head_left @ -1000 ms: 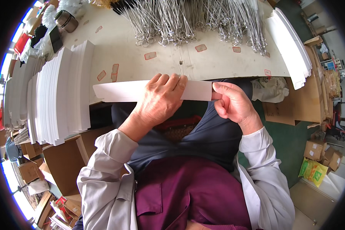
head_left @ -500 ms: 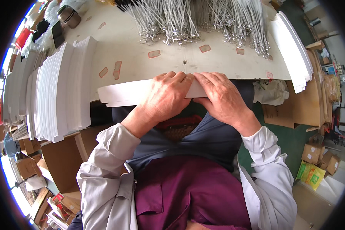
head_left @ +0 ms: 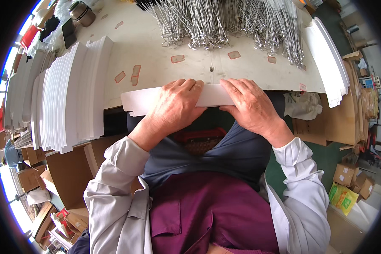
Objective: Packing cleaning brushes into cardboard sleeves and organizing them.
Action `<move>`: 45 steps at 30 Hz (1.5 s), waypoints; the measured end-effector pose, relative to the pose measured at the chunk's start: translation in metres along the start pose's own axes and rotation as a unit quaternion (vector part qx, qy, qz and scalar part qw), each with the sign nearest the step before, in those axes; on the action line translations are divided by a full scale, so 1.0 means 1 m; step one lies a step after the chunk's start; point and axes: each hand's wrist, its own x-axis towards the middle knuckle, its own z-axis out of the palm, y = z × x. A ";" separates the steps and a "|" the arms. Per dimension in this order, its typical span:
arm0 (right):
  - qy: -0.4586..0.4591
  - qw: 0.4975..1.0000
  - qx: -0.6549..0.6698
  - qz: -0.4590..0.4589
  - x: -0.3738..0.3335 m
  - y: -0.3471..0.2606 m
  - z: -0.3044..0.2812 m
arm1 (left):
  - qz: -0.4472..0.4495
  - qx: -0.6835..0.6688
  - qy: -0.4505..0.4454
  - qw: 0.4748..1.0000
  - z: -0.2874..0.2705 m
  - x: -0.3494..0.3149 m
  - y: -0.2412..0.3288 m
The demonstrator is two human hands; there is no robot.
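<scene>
A long, narrow white cardboard piece (head_left: 214, 95) lies along the front edge of the worktable, partly over my lap. My left hand (head_left: 173, 101) is closed over its middle, fingers on top and thumb below. Toward its right end, my right hand (head_left: 252, 103) grips it the same way, the fingers held together and the thumb on the near edge. A short stretch of the white piece shows between the two hands, and its left end, with a small tab, sticks out past my left hand. The right end is hidden under my right hand.
Stacks of white folded card (head_left: 63, 95) stand at the left, and more white strips (head_left: 328, 63) lie at the right edge. Bundles of wire rods with looped ends (head_left: 207, 25) spread across the back of the worktable (head_left: 165, 72). A metal flask (head_left: 82, 13) stands far left.
My hands have moved apart along the white piece, the left hand shifting left and the right hand slightly right. The whole scene has shifted a little to the right in view.
</scene>
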 end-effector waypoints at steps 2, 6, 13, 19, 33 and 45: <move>-0.011 1.000 0.008 -0.002 0.001 0.004 -0.003 | -0.010 -0.003 -0.007 1.000 -0.002 -0.001 -0.001; 0.012 1.000 -0.028 -0.003 0.007 0.014 -0.010 | 0.005 0.053 0.042 0.998 -0.016 -0.005 -0.018; 0.034 0.998 -0.056 -0.016 0.026 0.044 0.005 | -0.046 0.057 0.008 0.997 -0.008 0.009 -0.040; 0.052 0.997 -0.042 -0.028 0.030 0.053 0.021 | -0.042 0.034 0.079 0.995 0.007 0.016 -0.048; 0.014 1.000 -0.022 -0.017 0.033 -0.003 0.055 | -0.064 0.142 0.064 0.986 0.042 -0.009 -0.017; 0.010 0.993 -0.091 0.069 -0.014 0.050 0.036 | -0.131 0.219 0.064 0.965 0.005 -0.082 -0.077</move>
